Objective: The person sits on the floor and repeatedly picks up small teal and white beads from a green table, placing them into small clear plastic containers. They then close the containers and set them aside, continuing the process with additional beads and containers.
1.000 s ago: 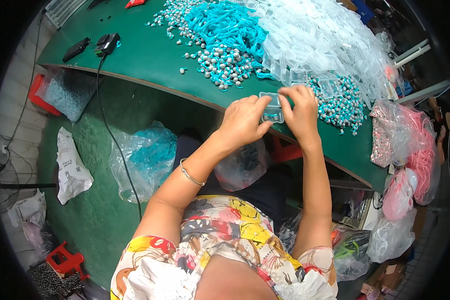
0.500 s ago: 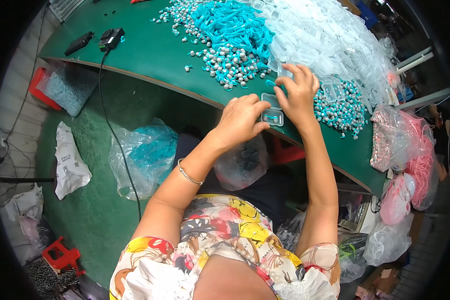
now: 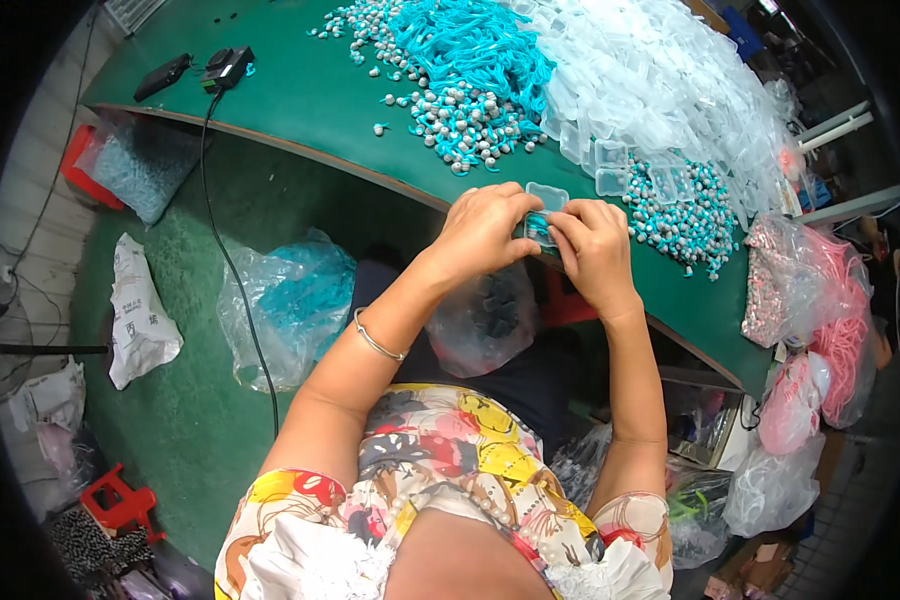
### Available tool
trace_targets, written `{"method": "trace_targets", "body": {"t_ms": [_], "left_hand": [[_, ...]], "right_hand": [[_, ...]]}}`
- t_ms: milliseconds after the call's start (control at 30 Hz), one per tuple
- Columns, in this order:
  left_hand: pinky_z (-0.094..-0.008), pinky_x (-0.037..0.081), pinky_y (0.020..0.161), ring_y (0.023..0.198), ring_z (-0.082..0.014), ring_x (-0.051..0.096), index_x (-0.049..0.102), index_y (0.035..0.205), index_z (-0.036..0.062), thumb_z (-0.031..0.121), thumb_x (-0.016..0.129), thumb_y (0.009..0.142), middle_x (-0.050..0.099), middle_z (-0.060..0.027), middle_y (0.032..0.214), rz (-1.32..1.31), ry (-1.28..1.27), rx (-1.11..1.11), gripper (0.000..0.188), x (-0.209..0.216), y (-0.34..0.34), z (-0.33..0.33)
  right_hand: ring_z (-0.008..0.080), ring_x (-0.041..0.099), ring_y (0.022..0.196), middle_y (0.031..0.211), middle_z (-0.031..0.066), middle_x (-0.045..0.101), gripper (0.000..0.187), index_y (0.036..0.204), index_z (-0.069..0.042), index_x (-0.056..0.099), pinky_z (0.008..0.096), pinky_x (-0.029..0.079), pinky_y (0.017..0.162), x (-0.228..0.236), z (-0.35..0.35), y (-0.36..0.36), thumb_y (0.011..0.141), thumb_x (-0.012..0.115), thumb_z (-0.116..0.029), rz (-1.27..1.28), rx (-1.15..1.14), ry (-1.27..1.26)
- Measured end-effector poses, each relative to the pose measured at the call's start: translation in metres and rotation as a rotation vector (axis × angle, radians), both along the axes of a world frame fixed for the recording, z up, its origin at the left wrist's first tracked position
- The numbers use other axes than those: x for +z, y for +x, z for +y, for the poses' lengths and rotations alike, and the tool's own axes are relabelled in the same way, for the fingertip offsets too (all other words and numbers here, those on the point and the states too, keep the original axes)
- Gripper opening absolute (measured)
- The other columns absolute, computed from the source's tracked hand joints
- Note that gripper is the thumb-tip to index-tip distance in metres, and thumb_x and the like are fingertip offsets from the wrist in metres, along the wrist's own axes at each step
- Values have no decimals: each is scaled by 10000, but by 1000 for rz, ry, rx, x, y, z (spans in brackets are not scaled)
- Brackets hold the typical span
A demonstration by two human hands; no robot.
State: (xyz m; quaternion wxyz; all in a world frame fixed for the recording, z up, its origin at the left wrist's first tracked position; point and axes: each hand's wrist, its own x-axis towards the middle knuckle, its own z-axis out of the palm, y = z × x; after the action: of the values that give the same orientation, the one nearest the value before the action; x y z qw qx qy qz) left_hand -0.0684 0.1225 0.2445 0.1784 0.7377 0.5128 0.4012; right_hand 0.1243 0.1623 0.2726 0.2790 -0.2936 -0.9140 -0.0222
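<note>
My left hand [image 3: 482, 232] grips a small clear plastic box [image 3: 547, 197] by its side at the table's front edge. The box's lid stands folded back, away from me. My right hand [image 3: 596, 250] is closed at the box's other side, fingertips at its opening. Between the fingertips, a turquoise cord [image 3: 537, 226] shows inside the box. The fingers cover much of the box, and the right fingertips' exact hold is hidden. Beyond my left hand lies a pile of grey beads with turquoise ends [image 3: 465, 125]; more turquoise-and-grey bead pieces [image 3: 685, 215] are heaped right of my right hand.
Turquoise cords [image 3: 470, 45] and a large heap of clear boxes [image 3: 650, 80] cover the green table's [image 3: 300, 110] far side. A black device [image 3: 227, 68] with a cable sits at left. Bags of pink cords [image 3: 835, 320] hang at right. A plastic bag [image 3: 285, 310] lies below the table.
My right hand has come down and toward me from above the box, bringing the turquoise cord to its opening. My left hand stays on the box.
</note>
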Motion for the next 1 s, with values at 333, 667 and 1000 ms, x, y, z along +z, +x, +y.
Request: {"method": "trace_targets", "body": {"t_ms": [333,667,1000], "left_hand": [[-420,491,713,798,-299,635,661,1091,75,193,840,672,630,-90,881,18,44,-1,471,2,-2,-3],[-425,479,740,838,-301,624,605,1185,90,213,827,706,622,-86,911,-38,75,6,542,0,1,-5],[-421,456,717,817,-318,595,629,1032,76,263,669,884,574,-103,877,92,256,-8,242,-14,6,-5]], "right_hand": [[299,600,921,977,83,636,158,1028,-68,675,424,447,776,-7,37,7,879,644,-110,34,-138,-217],[290,636,799,987,129,622,300,1025,1,644,356,513,696,-3,32,17,757,771,-41,202,107,-302],[312,612,844,932,139,612,277,1054,-5,647,378,496,718,-13,-3,16,799,734,-67,240,110,-322]]}}
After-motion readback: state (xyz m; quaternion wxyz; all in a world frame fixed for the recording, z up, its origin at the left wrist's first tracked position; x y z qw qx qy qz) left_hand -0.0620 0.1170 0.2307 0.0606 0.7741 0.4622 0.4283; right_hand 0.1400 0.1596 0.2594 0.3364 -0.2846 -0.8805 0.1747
